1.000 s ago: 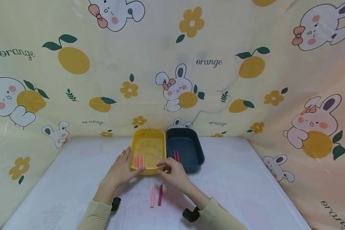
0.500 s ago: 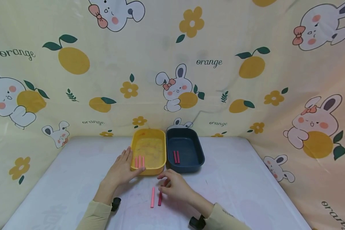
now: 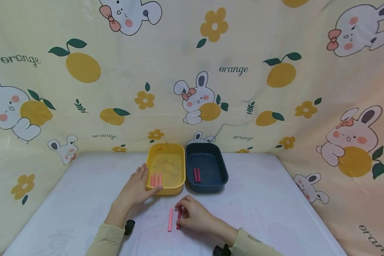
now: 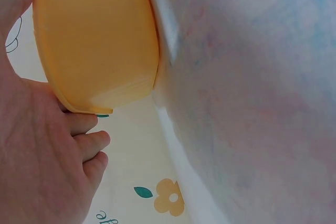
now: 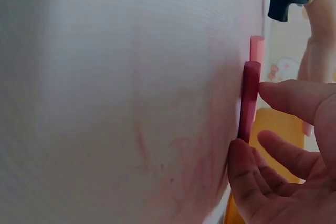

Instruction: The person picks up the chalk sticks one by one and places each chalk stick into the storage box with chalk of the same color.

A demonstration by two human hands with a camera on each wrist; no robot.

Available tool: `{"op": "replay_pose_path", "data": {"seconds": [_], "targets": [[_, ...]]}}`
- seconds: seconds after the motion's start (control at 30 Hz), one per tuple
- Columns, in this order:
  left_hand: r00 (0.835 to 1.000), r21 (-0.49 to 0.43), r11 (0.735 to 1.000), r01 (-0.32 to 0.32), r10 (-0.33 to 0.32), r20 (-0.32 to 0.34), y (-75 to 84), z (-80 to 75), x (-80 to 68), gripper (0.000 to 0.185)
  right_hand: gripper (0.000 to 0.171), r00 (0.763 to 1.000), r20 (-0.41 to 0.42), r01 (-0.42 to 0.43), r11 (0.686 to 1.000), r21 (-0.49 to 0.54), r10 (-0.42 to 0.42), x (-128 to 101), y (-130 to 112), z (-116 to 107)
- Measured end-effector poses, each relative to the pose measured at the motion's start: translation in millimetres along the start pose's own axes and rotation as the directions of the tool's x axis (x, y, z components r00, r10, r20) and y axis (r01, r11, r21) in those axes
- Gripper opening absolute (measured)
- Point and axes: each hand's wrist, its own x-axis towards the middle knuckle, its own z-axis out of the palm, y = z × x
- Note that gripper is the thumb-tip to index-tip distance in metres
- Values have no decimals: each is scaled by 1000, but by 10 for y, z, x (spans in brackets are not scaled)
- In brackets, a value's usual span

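Observation:
My left hand lies against the left side of a yellow plastic tray, its fingers straight and its thumb on the front rim. Three pink crayon-like sticks lie inside that tray. In front of the trays, my right hand pinches a dark red crayon-like stick that lies on the table, thumb on one side and index finger near its far end. A pink stick rests just to the left of it. Two red sticks lie in the dark blue tray.
Both trays stand side by side near the back of a table covered in white cloth. Behind rises a cream curtain printed with rabbits and oranges. A black device sits on my left wrist, another on the right.
My right hand has come from the front edge of the trays back toward me, down onto the dark red stick. The left hand stays on the yellow tray.

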Motion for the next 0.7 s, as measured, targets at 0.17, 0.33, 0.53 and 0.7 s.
{"op": "replay_pose_path", "data": {"seconds": [0.17,0.33,0.53,0.7], "targets": [[1000,2,1000,-2,2,11,-14,13,2,109,36,999,15,-35,999,-8,35,-1,-5,-8],[1000,-1,1000,-7,7,2,-15,11,3,109,37,999,2,-32,999,-1,32,2,-8,-3],[1000,7,1000,-12,12,-3,-19,3,3,109,39,999,-24,-32,999,25,33,6,-4,16],[1000,6,1000,-16,16,-10,-27,2,-2,110,40,999,-48,-2,997,82,6,5,3,42]]}}
